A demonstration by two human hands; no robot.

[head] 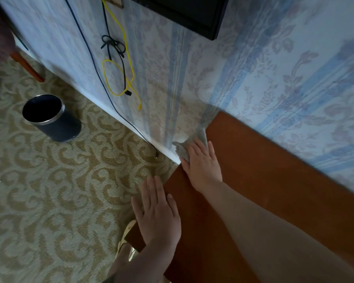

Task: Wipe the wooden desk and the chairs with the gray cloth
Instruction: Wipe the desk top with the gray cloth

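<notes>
Under the right hand (pixel 202 166), most of the gray cloth (pixel 189 144) is hidden; only a crumpled bit sticks out past the fingertips. That hand lies flat on the cloth with straight fingers, so its grip is wide and just presses down. The cloth sits at the far left end of the wooden worktop (pixel 264 180), right by the wall (pixel 274 78), and hangs a little over the edge. The worktop runs long beside the wall and is cut off at the right and bottom. The left hand (pixel 157 213) rests flat on the near left corner, fingers straight, holding nothing. A chair (pixel 0 37) is cut off at the top left. On the carpet (pixel 49 190) stands a dark bin (pixel 51 117). Black and yellow cables (pixel 119 64) hang on the wall
</notes>
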